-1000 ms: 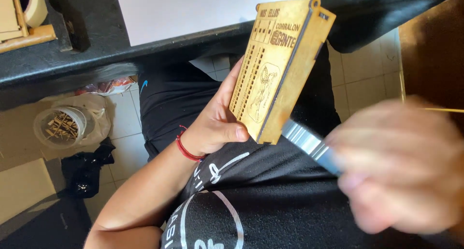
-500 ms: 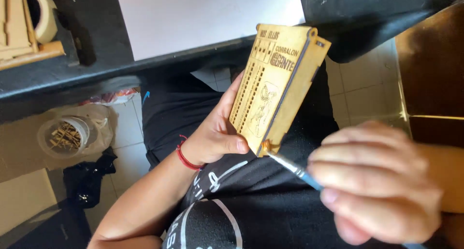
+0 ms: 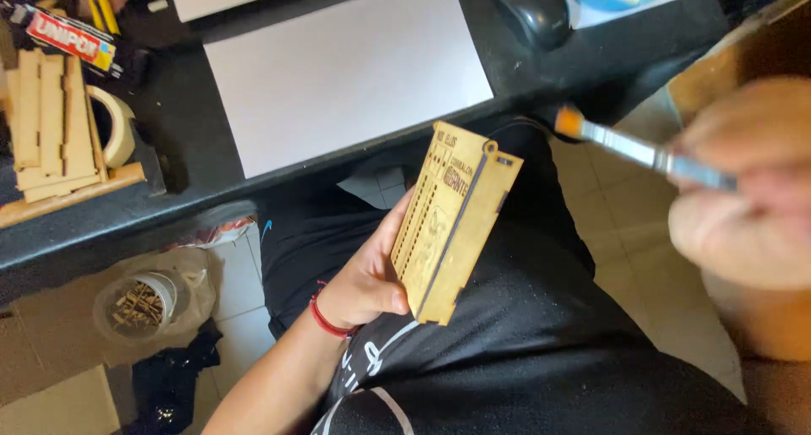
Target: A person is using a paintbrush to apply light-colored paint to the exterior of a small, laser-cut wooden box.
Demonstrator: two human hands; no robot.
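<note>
Two hands were in view, well apart. The left hand (image 3: 363,287) was clamped on a flat laser-cut wooden box (image 3: 456,220), thumb against the lower edge and fingers behind, holding it tilted over the lap, just below the edge of the black desk (image 3: 507,72). The right hand (image 3: 743,190), blurred and close to the camera, was closed around a thin paintbrush (image 3: 625,146) whose orange bristle tip stood near the box's upper corner without touching it.

Hazards I judged from this position:

1. The box was pinched along one side only; pressure from the brush on the far edge could have twisted it out of the grip.
2. The brush tip was near the engraved face; a stray stroke could have marked it.
3. I could not tell whether the bristles were loaded, so a drip onto the black shirt (image 3: 541,350) remained possible.

A white sheet (image 3: 338,72) and a stack of wooden parts (image 3: 51,131) lay on the desk, apart from the work.
</note>
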